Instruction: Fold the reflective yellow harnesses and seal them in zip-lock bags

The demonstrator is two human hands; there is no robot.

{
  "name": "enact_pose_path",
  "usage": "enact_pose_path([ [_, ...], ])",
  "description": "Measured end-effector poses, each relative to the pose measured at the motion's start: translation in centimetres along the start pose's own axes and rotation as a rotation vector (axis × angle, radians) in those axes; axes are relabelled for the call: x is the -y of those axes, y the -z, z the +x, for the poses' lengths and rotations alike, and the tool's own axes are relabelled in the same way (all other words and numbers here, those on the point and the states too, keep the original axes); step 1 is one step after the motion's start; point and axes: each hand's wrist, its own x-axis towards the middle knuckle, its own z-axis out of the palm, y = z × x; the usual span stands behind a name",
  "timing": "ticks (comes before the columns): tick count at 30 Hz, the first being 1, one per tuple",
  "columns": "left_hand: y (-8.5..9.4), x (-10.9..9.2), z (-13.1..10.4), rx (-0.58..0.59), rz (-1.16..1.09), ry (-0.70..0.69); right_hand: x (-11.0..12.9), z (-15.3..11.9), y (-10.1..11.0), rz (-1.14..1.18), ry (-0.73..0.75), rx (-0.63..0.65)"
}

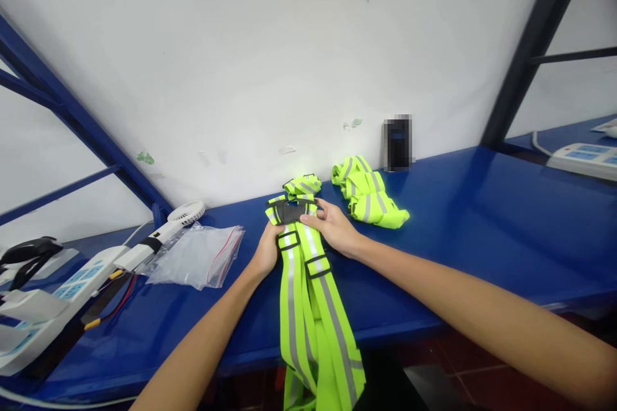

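A neon yellow-green reflective vest made of straps, with grey stripes and black slider buckles, hangs from my hands over the table's front edge. At its top is a black buckle. My left hand grips the vest just below the buckle's left end; most of its fingers are hidden behind the straps. My right hand pinches the buckle's right end, thumb in front and fingers behind. Just behind the buckle lies a rolled reflective strap bundle. Several more folded strap bundles lie to the right, near the wall.
Clear zip bags lie on the blue table at left, beside a white handheld fan. A white power strip and red-black wires with yellow connectors are further left. A pixelated dark object stands against the wall.
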Motion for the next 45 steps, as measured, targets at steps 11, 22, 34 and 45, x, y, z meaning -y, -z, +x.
enact_pose_path([
  [11, -1.0, -2.0, -0.6, 0.222, -0.169, 0.085, -0.2, 0.1, 0.2, -0.062, 0.065, 0.002],
  [22, -0.9, -1.9, -0.6, 0.235, -0.227, 0.055, -0.4, -0.5, 1.0, -0.668, 0.323, -0.055],
  [34, -1.0, -1.5, -0.5, 0.209, -0.197, 0.082, -1.1, 0.1, 1.0, -0.548, 0.312, 0.063],
  [45, -0.9, -2.1, -0.5, 0.183, -0.171, 0.077, -0.5, -0.4, 0.6, -0.533, 0.165, 0.092],
])
